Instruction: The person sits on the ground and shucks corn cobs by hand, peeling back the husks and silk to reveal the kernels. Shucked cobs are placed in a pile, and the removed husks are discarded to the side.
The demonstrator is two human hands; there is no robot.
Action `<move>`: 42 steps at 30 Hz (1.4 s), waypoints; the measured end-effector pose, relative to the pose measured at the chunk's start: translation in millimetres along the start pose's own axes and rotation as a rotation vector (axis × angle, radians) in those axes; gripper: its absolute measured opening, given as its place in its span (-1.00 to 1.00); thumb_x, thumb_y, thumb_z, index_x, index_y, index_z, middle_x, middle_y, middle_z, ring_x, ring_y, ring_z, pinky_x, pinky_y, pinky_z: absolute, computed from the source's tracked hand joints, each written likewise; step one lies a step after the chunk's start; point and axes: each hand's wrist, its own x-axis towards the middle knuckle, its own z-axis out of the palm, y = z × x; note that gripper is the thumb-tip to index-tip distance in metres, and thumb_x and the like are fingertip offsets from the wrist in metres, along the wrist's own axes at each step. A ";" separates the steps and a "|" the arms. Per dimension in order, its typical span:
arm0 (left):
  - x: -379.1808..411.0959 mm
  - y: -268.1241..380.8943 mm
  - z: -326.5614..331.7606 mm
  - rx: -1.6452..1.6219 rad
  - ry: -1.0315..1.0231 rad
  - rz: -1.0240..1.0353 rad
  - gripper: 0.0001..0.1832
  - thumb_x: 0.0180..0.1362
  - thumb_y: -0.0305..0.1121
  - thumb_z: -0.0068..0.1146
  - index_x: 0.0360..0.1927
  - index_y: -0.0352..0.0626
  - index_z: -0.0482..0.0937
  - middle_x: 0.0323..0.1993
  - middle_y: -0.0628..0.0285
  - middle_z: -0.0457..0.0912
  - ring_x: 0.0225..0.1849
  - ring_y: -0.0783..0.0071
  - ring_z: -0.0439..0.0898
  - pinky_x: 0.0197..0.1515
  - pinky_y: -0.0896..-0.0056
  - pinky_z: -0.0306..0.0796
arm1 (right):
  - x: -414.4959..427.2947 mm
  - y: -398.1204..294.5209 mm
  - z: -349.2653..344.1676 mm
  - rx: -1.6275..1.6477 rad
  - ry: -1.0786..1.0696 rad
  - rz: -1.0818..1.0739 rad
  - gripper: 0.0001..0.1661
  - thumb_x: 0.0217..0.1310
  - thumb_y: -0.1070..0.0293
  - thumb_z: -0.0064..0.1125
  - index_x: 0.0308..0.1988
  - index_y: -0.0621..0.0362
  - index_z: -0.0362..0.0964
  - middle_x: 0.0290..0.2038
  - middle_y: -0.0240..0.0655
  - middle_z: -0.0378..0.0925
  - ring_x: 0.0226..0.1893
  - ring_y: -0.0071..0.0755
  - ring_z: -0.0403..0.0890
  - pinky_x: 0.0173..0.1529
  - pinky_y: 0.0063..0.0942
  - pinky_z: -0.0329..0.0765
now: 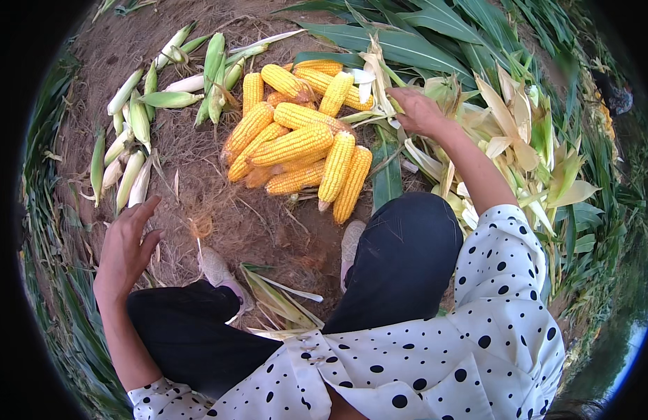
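Observation:
My left hand (125,251) is raised above the soil at the left, fingers apart and holding nothing. Just beyond its fingertips lie several unhusked corn ears (128,178) in pale green and whitish husks. My right hand (419,113) reaches forward to the right of the bare ears, its fingers closed around a corn husk (377,79), dry and pale; the fingertips are partly hidden. A heap of husked yellow corn cobs (292,142) sits on the ground between my hands, some with brown silk still clinging.
A pile of stripped husks (513,142) spreads under and beyond my right forearm. Long green corn leaves (408,47) cover the ground at the far right. More unhusked ears (213,73) lie at the far left. Loose husk strips (279,302) are between my shoes (219,268).

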 end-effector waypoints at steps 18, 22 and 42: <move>25.1 -36.2 9.2 -0.024 -0.053 0.002 -0.46 -0.04 -0.42 0.24 0.08 -0.23 0.40 -0.13 -0.05 0.54 -0.10 -0.05 0.48 -0.04 0.11 0.35 | -6.1 97.5 64.8 -0.699 -0.815 0.412 -0.69 0.19 0.28 -0.13 -0.15 0.04 0.51 -0.16 -0.21 0.58 -0.07 -0.14 0.57 0.16 0.01 0.20; 15.1 -38.2 4.5 -0.058 -0.039 -0.033 -0.45 -0.04 -0.42 0.24 0.08 -0.25 0.40 -0.14 -0.07 0.54 -0.11 -0.06 0.50 -0.04 0.12 0.36 | -69.2 122.9 71.7 -0.672 -0.398 0.421 -0.62 0.19 0.26 -0.13 -0.01 0.02 0.42 -0.13 -0.19 0.58 -0.02 -0.16 0.54 0.16 0.02 0.17; -1.4 -35.7 -6.6 -0.108 -0.031 -0.057 -0.45 -0.08 -0.50 0.23 0.07 -0.29 0.40 -0.16 -0.11 0.53 -0.12 -0.10 0.49 -0.04 0.12 0.36 | 35.4 -16.2 47.0 0.326 0.041 0.192 -0.74 0.02 0.29 0.15 -0.24 0.13 0.54 -0.28 -0.13 0.58 -0.26 -0.04 0.58 -0.12 -0.28 0.48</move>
